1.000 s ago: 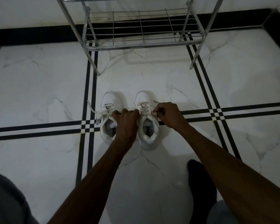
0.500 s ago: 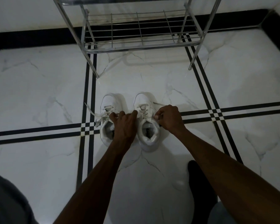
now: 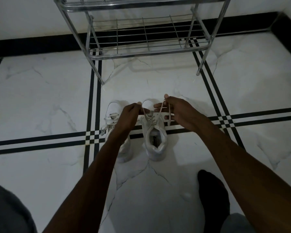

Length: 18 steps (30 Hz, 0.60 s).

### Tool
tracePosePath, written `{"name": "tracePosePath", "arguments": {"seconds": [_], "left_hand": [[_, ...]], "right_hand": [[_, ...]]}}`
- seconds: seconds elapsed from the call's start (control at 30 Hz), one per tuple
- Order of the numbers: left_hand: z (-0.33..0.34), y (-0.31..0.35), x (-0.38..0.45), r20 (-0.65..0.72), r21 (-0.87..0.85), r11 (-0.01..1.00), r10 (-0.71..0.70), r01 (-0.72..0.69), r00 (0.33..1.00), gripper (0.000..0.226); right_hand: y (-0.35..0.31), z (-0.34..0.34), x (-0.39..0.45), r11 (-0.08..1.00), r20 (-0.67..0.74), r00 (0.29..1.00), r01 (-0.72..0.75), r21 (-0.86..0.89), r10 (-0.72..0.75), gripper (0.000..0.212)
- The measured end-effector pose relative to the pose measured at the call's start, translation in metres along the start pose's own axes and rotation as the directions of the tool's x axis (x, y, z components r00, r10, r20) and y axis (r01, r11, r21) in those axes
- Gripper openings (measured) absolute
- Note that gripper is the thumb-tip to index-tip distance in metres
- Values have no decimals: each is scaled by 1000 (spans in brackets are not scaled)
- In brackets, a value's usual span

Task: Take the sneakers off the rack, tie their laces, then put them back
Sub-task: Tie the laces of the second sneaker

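While both white low-top sneakers stand on the marble floor (image 3: 40, 101), tying is under way on the right white sneaker (image 3: 155, 140).
Left hand (image 3: 129, 115) and right hand (image 3: 180, 111) each pinch a lace end (image 3: 168, 115); crossing them comes next, judged. Long axis runs near-to-far, toes toward the chrome wire rack (image 3: 144, 49); the left white sneaker (image 3: 113, 111) looks untied.

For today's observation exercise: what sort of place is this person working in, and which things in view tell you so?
Probably a home entryway or hallway corner. A metal shoe rack stands against the wall, the marble-look tiled floor has a black skirting border, and a pair of white sneakers sits on the floor before the rack.
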State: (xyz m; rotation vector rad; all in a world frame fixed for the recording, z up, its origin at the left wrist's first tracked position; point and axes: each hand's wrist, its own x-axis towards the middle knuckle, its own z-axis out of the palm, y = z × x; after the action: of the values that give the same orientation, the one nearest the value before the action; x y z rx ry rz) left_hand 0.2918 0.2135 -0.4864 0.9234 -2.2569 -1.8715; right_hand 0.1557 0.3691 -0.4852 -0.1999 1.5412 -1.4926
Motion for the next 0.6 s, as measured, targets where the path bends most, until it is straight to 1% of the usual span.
{"name": "tracePosePath", "arguments": {"seconds": [0.07, 0.13, 0.2, 0.23, 0.3, 0.4, 0.47, 0.6], "left_hand": [[7, 0, -2, 14, -156, 986, -49, 51, 999, 49], [12, -1, 0, 14, -305, 946, -108, 107, 994, 43], [16, -1, 3, -3, -359, 926, -124, 115, 992, 36], [17, -3, 4, -16, -338, 937, -103, 92, 995, 31], [17, -9, 5, -32, -241, 970, -32, 23, 999, 26], [14, -16, 4, -23, -125, 989, 72, -74, 997, 26], [13, -19, 6, -4, -68, 991, 118, -118, 993, 29], [15, -23, 7, 32, 3, 984, 181, -181, 983, 37]], "right_hand": [[-2, 6, 3, 998, 8, 1000, 25, 50, -26, 28], [0, 9, 5, 996, 7, 998, 58, 65, -59, 23], [3, 11, 8, 996, 6, 996, 84, 10, -85, 23], [5, 11, 9, 995, 4, 996, 93, -37, -93, 24], [10, 10, 12, 988, 4, 995, 100, -115, -101, 31], [12, 9, 14, 975, -10, 995, 98, -201, -102, 39], [12, 8, 16, 973, -53, 993, 94, -209, -107, 36], [13, 12, 19, 989, -232, 970, 39, -143, -72, 27]]}}
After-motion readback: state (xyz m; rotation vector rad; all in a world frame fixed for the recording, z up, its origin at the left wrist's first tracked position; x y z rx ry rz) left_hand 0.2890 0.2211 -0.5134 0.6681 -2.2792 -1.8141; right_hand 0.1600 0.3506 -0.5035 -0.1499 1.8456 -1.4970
